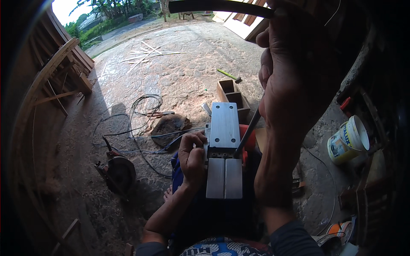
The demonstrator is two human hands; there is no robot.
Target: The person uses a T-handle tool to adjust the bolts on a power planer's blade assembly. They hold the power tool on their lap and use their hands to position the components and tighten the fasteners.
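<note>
An electric hand planer [225, 123] lies sole up across my lap, its two flat silver plates facing me with a dark cutter gap between them. My left hand [193, 155] is closed on the planer's left side, fingers curled against the body. Raised close to the camera, my right hand [286, 72] is closed round a wrench with a thin metal shaft [251, 131] and a dark bar [218, 6] at the top. The shaft slants down to the right end of the cutter gap. Where shaft and bar meet is hidden by the hand.
On the floor at left are a circular saw [118, 173], coiled cables [143, 109] and a dark block [170, 126]. Ahead stand a wooden box [235, 94] and a green-handled hammer [229, 75]. Wood strips [149, 54] lie farther off; a white bucket [348, 141] stands right.
</note>
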